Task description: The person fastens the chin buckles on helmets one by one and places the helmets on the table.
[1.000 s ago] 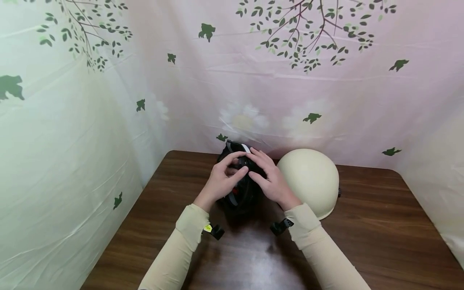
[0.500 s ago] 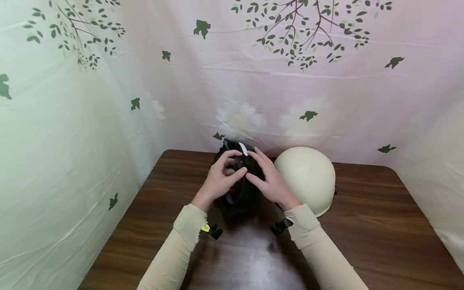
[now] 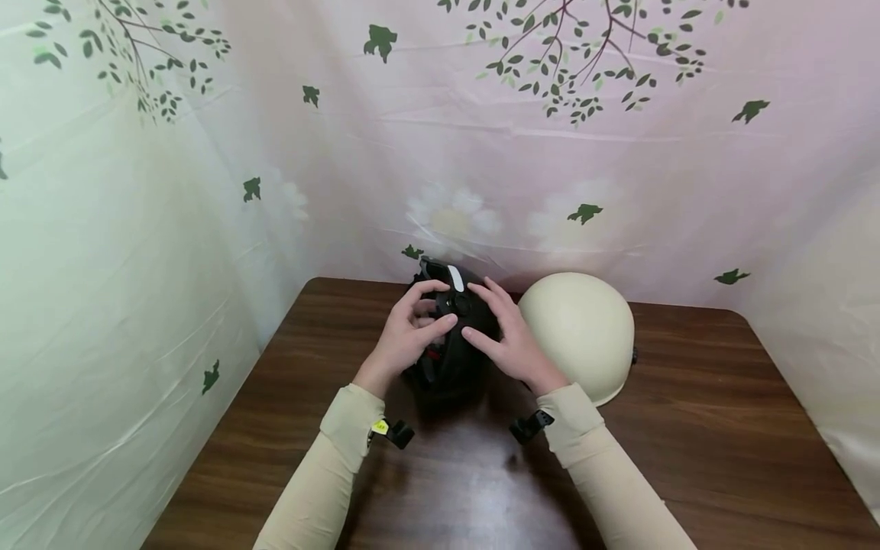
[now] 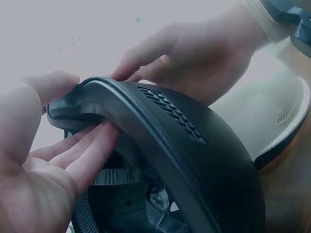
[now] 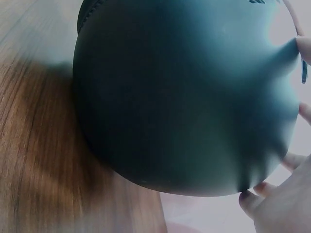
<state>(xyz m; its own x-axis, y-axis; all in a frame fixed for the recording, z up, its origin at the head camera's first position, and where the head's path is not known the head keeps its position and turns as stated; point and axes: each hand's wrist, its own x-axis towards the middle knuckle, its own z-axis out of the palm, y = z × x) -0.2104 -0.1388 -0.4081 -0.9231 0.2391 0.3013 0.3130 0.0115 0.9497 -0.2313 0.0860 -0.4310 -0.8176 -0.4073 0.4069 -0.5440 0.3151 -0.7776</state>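
A black helmet (image 3: 470, 365) lies on its side on the table, its opening facing left and a white strip (image 3: 456, 278) near its top. My left hand (image 3: 401, 334) grips its rim, thumb on the outer side and fingers inside the shell, as the left wrist view shows. Straps (image 4: 115, 177) and padding are visible inside. My right hand (image 3: 514, 341) rests spread fingertips on the outer shell (image 5: 180, 107). In the left wrist view a row of vents (image 4: 172, 114) runs along the shell. Just right of my right hand sits a cream helmet (image 3: 577, 328), dome up.
The dark wooden table (image 3: 708, 412) has rounded far corners. Behind it hangs a pale curtain (image 3: 330, 198) printed with leaves and flowers, which also closes in the left and right sides. A small camera (image 3: 399, 434) is strapped at each wrist.
The black helmet has turned slightly, showing more of its outer shell and the white strip. My left hand has shifted a little left, widening the gap between the hands. The view has drifted slightly.
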